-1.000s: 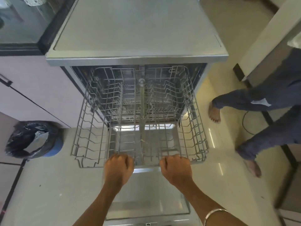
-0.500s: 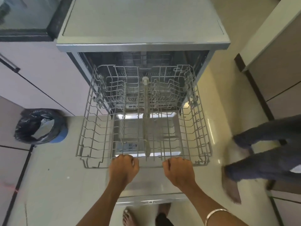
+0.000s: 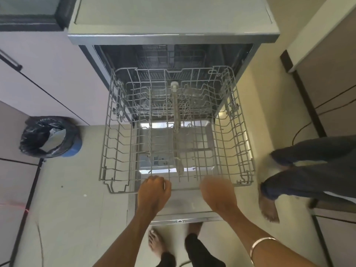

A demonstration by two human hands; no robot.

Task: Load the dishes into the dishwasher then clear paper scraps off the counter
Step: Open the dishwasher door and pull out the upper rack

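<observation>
The dishwasher (image 3: 173, 18) stands open with its door (image 3: 185, 209) folded down flat. Its grey wire rack (image 3: 115, 151) is pulled far out over the door and holds no dishes. My left hand (image 3: 154, 192) has its fingers curled at the rack's front rail, left of centre. My right hand (image 3: 218, 194) is at the same rail to the right; motion blur hides whether its fingers still hold the wire. No dishes or paper scraps are in view.
A blue bin with a black liner (image 3: 50, 136) stands on the floor at the left. Another person's legs and bare feet (image 3: 308, 170) are close to the rack's right side. My own feet (image 3: 156, 243) are just in front of the door. A cable (image 3: 300, 132) runs along the right cabinets.
The rack has slid further out of the dishwasher toward me, with both hands at its front rail. My right hand is now blurred. The other person's legs have shifted nearer on the right.
</observation>
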